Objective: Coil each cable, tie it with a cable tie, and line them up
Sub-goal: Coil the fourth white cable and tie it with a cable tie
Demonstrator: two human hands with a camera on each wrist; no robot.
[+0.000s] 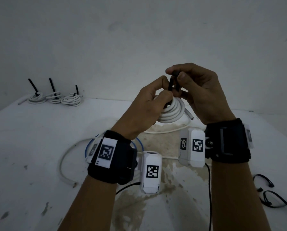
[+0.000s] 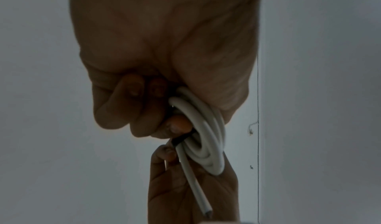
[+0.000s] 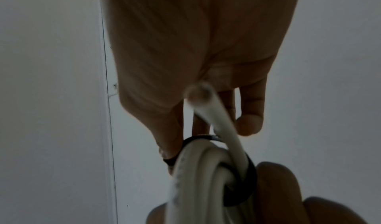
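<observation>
A white coiled cable [image 1: 171,112] is held up above the table between both hands. My left hand [image 1: 149,104] grips the coil [image 2: 206,139], fingers curled round its strands. A black cable tie [image 1: 171,82] loops round the coil [image 3: 198,170]; the band [image 3: 250,180] shows clearly in the right wrist view. My right hand [image 1: 196,85] pinches the tie's upper end between thumb and forefinger. The cable's cut end [image 1: 239,115] sticks out to the right. Three tied white coils [image 1: 54,98] lie in a row at the far left.
Loose white cable [image 1: 64,162] and a blue cable [image 1: 139,144] lie on the white table [image 1: 31,147] under my wrists. Spare black cable ties [image 1: 271,194] lie at the right front. A stained patch [image 1: 157,180] marks the table's middle. A white wall stands behind.
</observation>
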